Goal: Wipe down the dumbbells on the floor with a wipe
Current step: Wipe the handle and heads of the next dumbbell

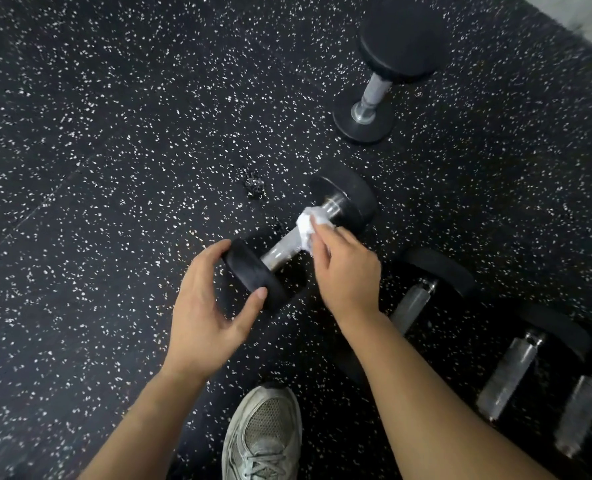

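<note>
Much of the right side of the frame is smeared with motion blur: the three dumbbells lying side by side at the lower right show mainly their knurled steel handles, the nearest one (413, 303) partly covered by the right forearm, the farthest cut by the frame edge. The palm side of the right hand (345, 268) is hidden, so how far the wipe wraps around the bar cannot be told.

Both bare forearms reach up from the bottom edge. The left hand (206, 306) is cupped, thumb and fingers spread around the rim of the near black head of the dumbbell (280, 252) at frame centre, fingertips touching it. The right hand is seen from the back, fingers curled and pressed on a crumpled white wipe (310, 225), which sits on the steel handle just short of the far head.

That dumbbell lies diagonally on the speckled black rubber floor (97, 150), between the two hands. Another dumbbell (377, 95) lies well apart at the upper right. A grey mesh sneaker (263, 434) shows at the bottom centre.
</note>
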Action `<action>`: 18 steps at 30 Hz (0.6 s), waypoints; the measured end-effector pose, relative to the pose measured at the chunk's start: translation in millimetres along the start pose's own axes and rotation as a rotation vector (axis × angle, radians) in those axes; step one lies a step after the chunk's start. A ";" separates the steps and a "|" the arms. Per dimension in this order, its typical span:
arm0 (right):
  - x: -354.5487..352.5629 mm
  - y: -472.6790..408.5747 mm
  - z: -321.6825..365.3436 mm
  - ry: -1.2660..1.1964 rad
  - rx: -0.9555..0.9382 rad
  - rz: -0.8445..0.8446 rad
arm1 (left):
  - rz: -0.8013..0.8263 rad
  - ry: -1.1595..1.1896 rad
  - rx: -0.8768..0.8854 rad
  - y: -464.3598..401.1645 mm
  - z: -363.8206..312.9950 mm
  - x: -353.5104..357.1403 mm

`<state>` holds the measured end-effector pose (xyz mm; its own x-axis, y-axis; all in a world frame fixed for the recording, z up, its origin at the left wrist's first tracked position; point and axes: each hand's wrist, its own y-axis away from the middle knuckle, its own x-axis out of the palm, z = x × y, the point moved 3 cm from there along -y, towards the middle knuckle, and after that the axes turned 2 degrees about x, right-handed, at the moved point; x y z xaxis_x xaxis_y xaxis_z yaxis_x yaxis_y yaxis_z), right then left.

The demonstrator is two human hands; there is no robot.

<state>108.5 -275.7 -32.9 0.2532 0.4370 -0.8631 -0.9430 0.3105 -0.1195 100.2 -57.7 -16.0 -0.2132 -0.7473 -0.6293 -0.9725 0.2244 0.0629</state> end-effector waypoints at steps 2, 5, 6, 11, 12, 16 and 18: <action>2.1 12.6 3.5 -0.038 -0.107 0.055 | -0.014 0.005 0.006 2.9 -2.9 1.9; 2.5 23.0 3.8 -0.049 -0.165 0.078 | -0.044 0.015 0.005 4.8 -6.0 2.9; 1.8 23.7 2.8 -0.050 -0.163 0.072 | -0.044 0.014 0.008 5.7 -6.3 3.0; -11.5 37.3 -15.0 -0.031 -0.129 0.065 | -0.032 0.012 -0.029 12.0 -7.5 5.5; -15.3 41.0 -21.5 -0.043 -0.107 0.058 | -0.031 0.012 -0.031 13.1 -8.2 6.9; -26.2 46.3 -30.6 -0.065 -0.062 0.008 | -0.049 0.022 -0.022 17.7 -13.3 10.8; -28.0 41.2 -25.9 -0.041 -0.062 -0.039 | -0.047 0.023 -0.023 20.0 -16.5 10.5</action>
<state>56.9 -297.0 -26.4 0.2971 0.4607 -0.8364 -0.9437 0.2753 -0.1836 77.0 -71.4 -8.6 -0.1692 -0.7712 -0.6137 -0.9833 0.1745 0.0518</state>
